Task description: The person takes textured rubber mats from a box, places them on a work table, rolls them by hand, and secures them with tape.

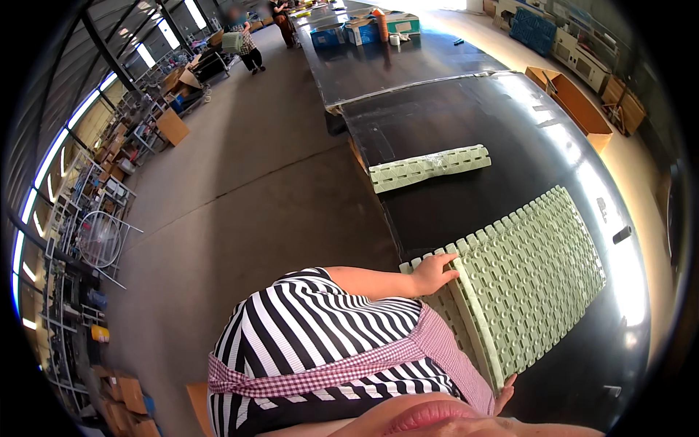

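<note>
Left arm: my bare forearm reaches out from a striped sleeve (309, 285), elbow slightly bent, nearly level across the view.
Left hand: my left hand (432, 275) lies palm down, part open, thumb and index finger apart at the edge of the mat (539, 269); I cannot tell whether it grips.
Right hand: only some fingers of my right hand (504, 395) show, at the mat's opposite corner; how far they close, and whether they hold it, I cannot tell.
Hands: two, both mine, set well apart along one edge.
Mat: one large, pale green, studded sheet; a lower layer shows under its near edge, either a fold or a second sheet, I cannot tell which.
Strip: one, narrow and pale green (429, 168), apart from both hands and nearer the left.
Boxes: three (362, 32) at the far end, with one orange cylinder (382, 28) among them.
Co-workers: two people (248, 45) in the background.
Position: the mat lies on the black table (451, 109), mostly beyond my hands, its near edge running between them; the strip lies past my left hand.
</note>
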The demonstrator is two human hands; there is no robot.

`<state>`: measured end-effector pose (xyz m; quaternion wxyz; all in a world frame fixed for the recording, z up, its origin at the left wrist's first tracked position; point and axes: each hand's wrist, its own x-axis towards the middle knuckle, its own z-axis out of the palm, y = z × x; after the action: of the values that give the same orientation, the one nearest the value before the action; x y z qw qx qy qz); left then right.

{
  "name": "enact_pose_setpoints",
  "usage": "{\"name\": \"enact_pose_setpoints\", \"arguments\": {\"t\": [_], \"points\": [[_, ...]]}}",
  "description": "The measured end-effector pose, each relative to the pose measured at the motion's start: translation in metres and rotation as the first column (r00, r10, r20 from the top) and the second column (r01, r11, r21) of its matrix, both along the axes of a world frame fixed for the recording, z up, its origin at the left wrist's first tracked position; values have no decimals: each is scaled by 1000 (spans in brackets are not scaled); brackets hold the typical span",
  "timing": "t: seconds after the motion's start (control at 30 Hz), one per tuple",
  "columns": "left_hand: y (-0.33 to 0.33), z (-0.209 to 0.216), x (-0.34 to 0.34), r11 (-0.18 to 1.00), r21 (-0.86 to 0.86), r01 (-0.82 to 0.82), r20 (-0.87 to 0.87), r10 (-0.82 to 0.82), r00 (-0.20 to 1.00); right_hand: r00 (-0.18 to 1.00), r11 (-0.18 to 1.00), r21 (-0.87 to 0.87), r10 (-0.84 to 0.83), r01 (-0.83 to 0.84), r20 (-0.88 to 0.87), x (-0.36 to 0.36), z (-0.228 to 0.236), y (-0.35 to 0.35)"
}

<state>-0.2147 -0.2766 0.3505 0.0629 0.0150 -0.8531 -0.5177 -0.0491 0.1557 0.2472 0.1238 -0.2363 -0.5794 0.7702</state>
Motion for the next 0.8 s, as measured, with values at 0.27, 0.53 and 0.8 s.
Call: {"name": "enact_pose_setpoints", "arguments": {"t": [0.27, 0.53, 0.8], "points": [[-11, 2, 2, 998, -56, 4, -38, -6, 999, 989, 895, 438, 14, -79, 150, -13, 4, -9], [-13, -5, -5, 971, -215, 100, -50, -113, 992, 992, 968, 235, 67, -91, 108, -17, 19, -7], [-22, -5, -10, 985, -116, 129, -53, -136, 989, 983, 960, 242, -166, 142, 79, -30, 40, -38]]}}
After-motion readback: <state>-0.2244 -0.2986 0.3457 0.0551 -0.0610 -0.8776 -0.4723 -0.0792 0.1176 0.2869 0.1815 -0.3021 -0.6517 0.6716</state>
